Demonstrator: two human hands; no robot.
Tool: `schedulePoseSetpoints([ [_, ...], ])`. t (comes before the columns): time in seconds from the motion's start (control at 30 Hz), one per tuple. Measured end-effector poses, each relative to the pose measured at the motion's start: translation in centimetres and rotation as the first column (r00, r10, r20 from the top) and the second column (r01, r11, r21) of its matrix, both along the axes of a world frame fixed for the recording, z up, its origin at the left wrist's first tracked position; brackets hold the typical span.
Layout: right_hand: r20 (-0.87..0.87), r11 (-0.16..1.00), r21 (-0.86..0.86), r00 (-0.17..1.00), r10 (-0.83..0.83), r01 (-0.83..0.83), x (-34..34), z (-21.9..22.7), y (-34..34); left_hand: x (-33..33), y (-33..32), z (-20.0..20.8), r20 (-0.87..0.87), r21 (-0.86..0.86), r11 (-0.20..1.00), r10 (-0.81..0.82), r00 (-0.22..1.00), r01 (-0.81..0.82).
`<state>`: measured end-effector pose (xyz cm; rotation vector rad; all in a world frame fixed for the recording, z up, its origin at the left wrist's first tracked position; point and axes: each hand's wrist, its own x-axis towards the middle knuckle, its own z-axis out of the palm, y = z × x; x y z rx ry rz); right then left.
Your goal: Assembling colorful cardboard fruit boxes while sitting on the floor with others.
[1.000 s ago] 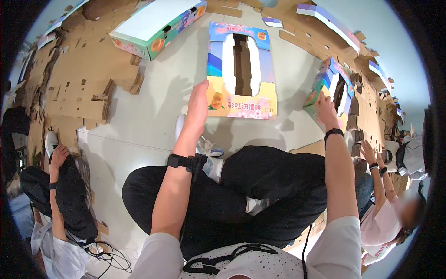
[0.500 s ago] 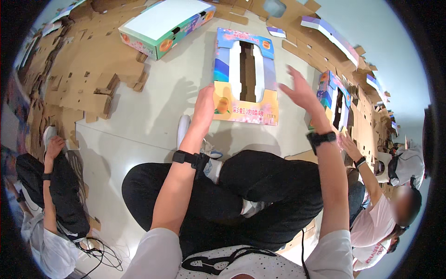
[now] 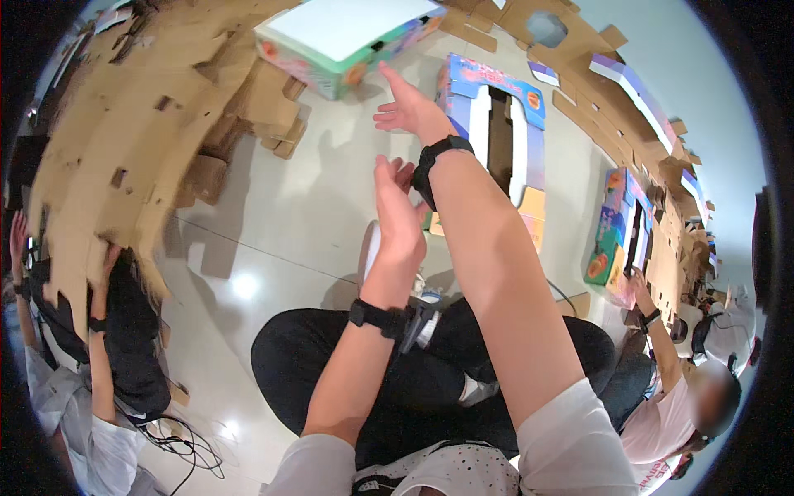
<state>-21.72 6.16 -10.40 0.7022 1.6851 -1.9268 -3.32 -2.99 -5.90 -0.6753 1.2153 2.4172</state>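
Both my hands hold nothing. My right hand (image 3: 415, 106) reaches leftward across the printed carton (image 3: 524, 153), fingers apart, near the corner of a white-topped box (image 3: 351, 33). Below it, by the carton's left edge, my left hand (image 3: 399, 217) is raised with fingers loosely curved and apart. The carton lies on the floor in front of me, blue, purple and yellow, with a long slot between white inner panels. My right forearm covers its lower left part. The white-topped box has green and purple printed sides and looks blurred.
Stacked brown cardboard sheets (image 3: 107, 132) spread along the left, where a person's hand (image 3: 112, 258) touches their edge. To the right, another person's hand (image 3: 638, 289) is at a second printed carton (image 3: 616, 236). Cardboard pieces (image 3: 591, 124) lie beyond. Cables (image 3: 186, 446) trail at lower left.
My left hand has come off the carton's left side. My right hand has swung left across the carton. The view has turned left, and the person at left has reached to the cardboard.
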Motion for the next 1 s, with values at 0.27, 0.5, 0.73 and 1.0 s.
schedulePoseSetpoints([
  [0.27,-0.093,0.911,-0.314,0.947,-0.309,0.267,-6.5,-2.2,-1.5,-1.7,0.3,0.8,-0.038,0.066,0.982,0.182,0.983,-0.179],
  [0.5,-0.174,0.913,-0.302,0.926,-0.336,0.274,-1.7,3.6,1.5,-0.6,0.4,0.0,-0.085,0.066,0.998,0.025,0.996,-0.019],
  [0.73,-0.268,0.978,-0.026,0.941,-0.205,0.206,6.7,10.2,11.9,0.1,1.8,0.0,-0.153,-0.046,0.995,-0.097,0.983,0.091],
  [1.0,-0.235,0.921,0.101,0.908,-0.346,0.377,14.9,18.0,21.7,1.0,2.1,-0.6,-0.184,-0.163,0.965,-0.234,0.955,0.205],
])
